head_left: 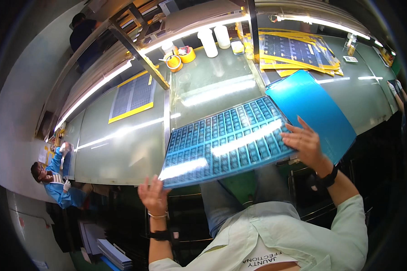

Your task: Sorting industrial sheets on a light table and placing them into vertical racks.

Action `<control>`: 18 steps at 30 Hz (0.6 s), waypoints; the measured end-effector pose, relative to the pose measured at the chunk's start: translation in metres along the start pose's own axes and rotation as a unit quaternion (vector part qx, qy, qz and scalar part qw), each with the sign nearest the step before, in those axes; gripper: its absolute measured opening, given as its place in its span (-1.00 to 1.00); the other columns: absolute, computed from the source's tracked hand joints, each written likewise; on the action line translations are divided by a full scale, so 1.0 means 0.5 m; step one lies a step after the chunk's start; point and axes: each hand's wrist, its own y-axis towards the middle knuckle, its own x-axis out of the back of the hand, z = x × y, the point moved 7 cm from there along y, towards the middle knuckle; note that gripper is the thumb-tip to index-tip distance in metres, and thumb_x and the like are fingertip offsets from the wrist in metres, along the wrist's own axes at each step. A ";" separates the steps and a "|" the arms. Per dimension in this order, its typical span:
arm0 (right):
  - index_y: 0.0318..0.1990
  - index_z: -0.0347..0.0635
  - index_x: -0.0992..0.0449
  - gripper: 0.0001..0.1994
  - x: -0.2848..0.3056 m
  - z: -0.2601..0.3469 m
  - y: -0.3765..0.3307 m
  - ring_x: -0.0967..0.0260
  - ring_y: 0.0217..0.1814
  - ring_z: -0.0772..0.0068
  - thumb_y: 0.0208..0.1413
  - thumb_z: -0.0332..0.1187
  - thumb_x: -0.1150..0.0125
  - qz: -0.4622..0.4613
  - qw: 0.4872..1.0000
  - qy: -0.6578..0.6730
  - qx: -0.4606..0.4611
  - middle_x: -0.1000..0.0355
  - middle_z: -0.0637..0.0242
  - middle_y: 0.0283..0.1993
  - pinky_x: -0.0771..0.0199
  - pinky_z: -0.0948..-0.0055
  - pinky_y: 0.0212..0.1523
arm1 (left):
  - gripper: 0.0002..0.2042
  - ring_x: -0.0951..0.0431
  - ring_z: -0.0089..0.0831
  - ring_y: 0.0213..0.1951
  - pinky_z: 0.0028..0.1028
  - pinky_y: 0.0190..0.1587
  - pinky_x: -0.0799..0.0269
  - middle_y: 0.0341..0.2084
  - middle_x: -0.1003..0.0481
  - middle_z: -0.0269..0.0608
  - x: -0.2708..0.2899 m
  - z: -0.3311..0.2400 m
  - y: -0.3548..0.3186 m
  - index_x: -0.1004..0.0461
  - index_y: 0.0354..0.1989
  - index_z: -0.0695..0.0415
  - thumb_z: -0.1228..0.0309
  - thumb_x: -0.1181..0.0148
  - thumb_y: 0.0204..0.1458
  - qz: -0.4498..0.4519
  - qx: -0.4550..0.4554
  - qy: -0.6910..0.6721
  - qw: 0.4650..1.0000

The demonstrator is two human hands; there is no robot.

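Observation:
A glossy blue panel (226,143) covered with a grid of small dark repeated patterns lies slanted across the near edge of the glass-topped table, with bright lamp reflections on it. My left hand (153,195) grips its near left corner. At its right edge, my right hand (304,141) has its fingers over the top surface, some of them spread; the thumb is hidden. Just right of the panel, and partly beneath its edge, are plain bright blue sheets (319,110). I cannot tell how many sheets are there.
Yellow-edged dark sheets (298,52) are piled at the back right; another patterned sheet (133,97) lies left. White bottles (208,43) and orange tape rolls (174,63) stand behind. A metal post (254,31) rises from the table. A co-worker in blue (61,180) is far left.

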 end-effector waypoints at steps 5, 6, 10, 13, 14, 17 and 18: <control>-0.34 -0.27 -0.47 -0.92 0.122 0.000 0.171 -0.41 -0.28 0.50 0.00 -0.51 -0.09 -0.099 0.954 0.246 -0.137 -0.48 0.28 -0.32 -0.36 0.55 -0.13 | -0.95 -0.51 -0.29 -0.24 -0.31 -0.08 -0.33 -0.37 -0.52 -0.15 0.103 0.127 0.194 -0.40 -0.50 0.18 0.51 -0.15 -0.08 -0.077 0.128 -0.267 0.952; -0.32 -0.29 -0.45 -0.93 0.135 -0.028 0.191 -0.38 -0.34 0.59 0.03 -0.50 -0.09 -0.139 0.945 0.252 -0.156 -0.46 0.32 -0.37 -0.35 0.66 -0.22 | -0.93 -0.52 -0.38 -0.35 -0.40 -0.16 -0.36 -0.44 -0.51 -0.19 0.123 0.138 0.230 -0.38 -0.52 0.21 0.54 -0.13 -0.08 -0.094 0.133 -0.269 0.949; -0.26 -0.23 -0.41 -0.89 0.078 -0.142 0.220 -0.29 -0.37 0.70 0.08 -0.43 -0.09 -0.113 0.866 0.400 -0.279 -0.37 0.47 -0.40 -0.31 0.68 -0.31 | -0.86 -0.28 -0.71 -0.54 -0.68 -0.46 -0.22 -0.62 -0.36 -0.43 0.056 0.163 0.361 -0.38 -0.52 0.23 0.44 -0.11 0.01 -0.037 0.245 -0.443 0.862; -0.20 -0.21 -0.42 -0.84 -0.075 -0.245 0.148 -0.33 -0.34 0.66 0.08 -0.37 -0.11 -0.051 0.771 0.497 -0.396 -0.41 0.42 -0.37 -0.34 0.65 -0.27 | -0.74 -0.12 -0.73 -0.62 -0.66 -0.59 -0.03 -0.73 -0.24 -0.54 -0.128 0.191 0.352 -0.40 -0.62 0.16 0.27 -0.23 -0.04 0.070 0.285 -0.407 0.865; -0.19 -0.21 -0.42 -0.81 -0.140 -0.267 0.120 -0.34 -0.31 0.65 0.08 -0.34 -0.12 -0.025 0.723 0.531 -0.441 -0.42 0.40 -0.36 -0.34 0.64 -0.23 | -0.72 -0.12 -0.73 -0.63 -0.66 -0.59 -0.04 -0.74 -0.25 -0.54 -0.181 0.200 0.335 -0.41 -0.62 0.18 0.24 -0.27 -0.08 0.076 0.281 -0.394 0.872; -0.11 -0.25 -0.40 -0.73 -0.270 -0.355 0.056 -0.32 -0.17 0.56 0.09 -0.29 -0.10 -0.003 0.691 0.537 -0.483 -0.42 0.29 -0.23 -0.32 0.53 -0.09 | -0.58 -0.48 -0.53 -0.53 -0.52 -0.43 -0.40 -0.66 -0.48 -0.27 -0.325 0.212 0.279 -0.43 -0.33 0.26 0.13 -0.32 -0.18 0.161 0.389 -0.309 0.853; -0.06 -0.29 -0.37 -0.65 -0.299 -0.381 0.046 -0.31 -0.08 0.45 0.07 -0.25 -0.13 0.008 0.725 0.486 -0.488 -0.40 0.20 -0.16 -0.28 0.46 -0.03 | -0.35 -0.52 -0.21 -0.27 -0.33 -0.18 -0.40 -0.40 -0.51 0.00 -0.350 0.217 0.264 -0.37 -0.11 0.28 -0.05 -0.28 -0.23 0.186 0.355 -0.211 0.891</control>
